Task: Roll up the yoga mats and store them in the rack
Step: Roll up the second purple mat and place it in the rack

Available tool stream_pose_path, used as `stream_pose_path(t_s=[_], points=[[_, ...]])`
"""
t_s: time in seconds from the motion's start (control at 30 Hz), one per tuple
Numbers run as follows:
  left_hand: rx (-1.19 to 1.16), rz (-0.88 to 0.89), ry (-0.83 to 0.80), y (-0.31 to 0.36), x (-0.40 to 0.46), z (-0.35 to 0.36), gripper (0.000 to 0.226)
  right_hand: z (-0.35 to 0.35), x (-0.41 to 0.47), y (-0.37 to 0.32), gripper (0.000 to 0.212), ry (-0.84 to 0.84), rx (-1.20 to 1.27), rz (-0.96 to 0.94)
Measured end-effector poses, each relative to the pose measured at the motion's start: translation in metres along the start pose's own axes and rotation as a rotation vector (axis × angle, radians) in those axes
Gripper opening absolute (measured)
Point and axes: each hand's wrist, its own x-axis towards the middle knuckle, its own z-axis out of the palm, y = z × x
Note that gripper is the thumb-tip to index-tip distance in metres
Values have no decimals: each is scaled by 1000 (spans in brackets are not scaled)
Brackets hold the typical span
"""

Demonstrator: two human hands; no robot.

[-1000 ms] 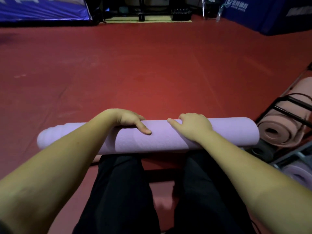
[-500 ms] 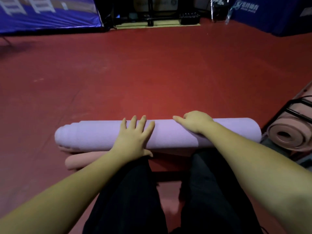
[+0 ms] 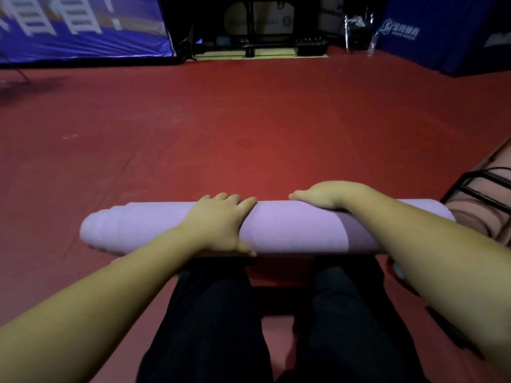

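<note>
Red gym flooring (image 3: pixel 249 128) carries everything, and nearest the camera dark-trousered legs (image 3: pixel 210 313) sit behind the lilac yoga mat (image 3: pixel 290 230), fully rolled and lying crosswise on the floor. Half a second ago the left hand (image 3: pixel 218 219) lay flat with splayed fingers; now its fingers and thumb wrap the roll, while the right hand (image 3: pixel 329 194) curls over the top edge, so lifting seems next. Just right, the black rack (image 3: pixel 481 183) holds a pink rolled mat (image 3: pixel 470 219); its bars may hinder insertion. Blue banners (image 3: pixel 83 29) stand far back.
</note>
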Motion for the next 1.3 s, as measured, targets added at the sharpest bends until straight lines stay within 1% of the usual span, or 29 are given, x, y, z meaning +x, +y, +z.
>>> stream_pose_path(t_s=[0.1, 0.17, 0.2, 0.23, 0.27, 0.33, 0.37, 0.4, 0.47, 0.53, 0.57, 0.67, 0.73, 0.8, 0.87, 0.93, 1.03, 1.07, 1.1, 1.13, 1.2, 1.23, 1.3], points=[[-87, 16, -87, 0, -4, -2, 109, 3, -4, 2, 57, -125, 30, 2], [-124, 18, -151, 1, -2, 2, 107, 11, 0, 4, 60, -158, 24, 10], [-149, 15, -179, 1, 2, 3, 105, 15, 3, 5, 65, -133, 22, 14], [-182, 8, -204, 0, 7, 2, 102, 17, 6, 7, 68, -66, -7, 1], [-227, -3, -236, -1, 13, 0, 99, 17, 10, 9, 66, 33, -50, -29], [-348, -17, -331, -8, 27, -4, 93, 18, 15, 11, 51, 247, -119, -101], [-419, -23, -392, -14, 34, -4, 93, 20, 14, 11, 46, 325, -129, -125], [-489, -26, -451, -20, 41, -5, 94, 24, 12, 11, 45, 377, -123, -140], [-624, -29, -529, -30, 53, -1, 89, 38, 5, 13, 52, 419, -102, -134], [-751, -53, -595, -38, 65, 1, 72, 55, 0, 16, 61, 461, -123, -115], [-809, -67, -637, -39, 73, 2, 69, 63, -1, 18, 63, 494, -153, -109], [-935, -111, -755, -39, 86, 1, 79, 68, 2, 18, 68, 560, -195, -76], [-983, -130, -775, -39, 87, 0, 73, 62, 5, 18, 69, 528, -168, -62], [-970, -125, -694, -37, 84, -1, 62, 57, 10, 19, 68, 483, -136, -68], [-800, -72, -500, -38, 80, -2, 54, 53, 16, 20, 70, 456, -102, -65], [-591, -28, -258, -37, 69, 2, 62, 51, 23, 18, 75, 426, -82, -56], [-335, 9, 195, -25, 42, 27, 73, 42, 30, 13, 80, 331, -62, -41], [-226, 17, 289, -19, 31, 41, 77, 39, 32, 11, 81, 298, -55, -44], [-97, 13, 320, -12, 20, 52, 87, 36, 35, 10, 81, 270, -53, -45], [19, -2, 293, -7, 12, 61, 100, 34, 37, 7, 82, 246, -52, -47], [125, -62, 173, 0, 8, 67, 122, 31, 41, 3, 84, 212, -48, -42], [133, -96, 131, 1, 9, 63, 125, 30, 42, 1, 85, 196, -48, -38], [118, -130, 80, 2, 12, 53, 122, 28, 42, -2, 86, 172, -47, -29]])
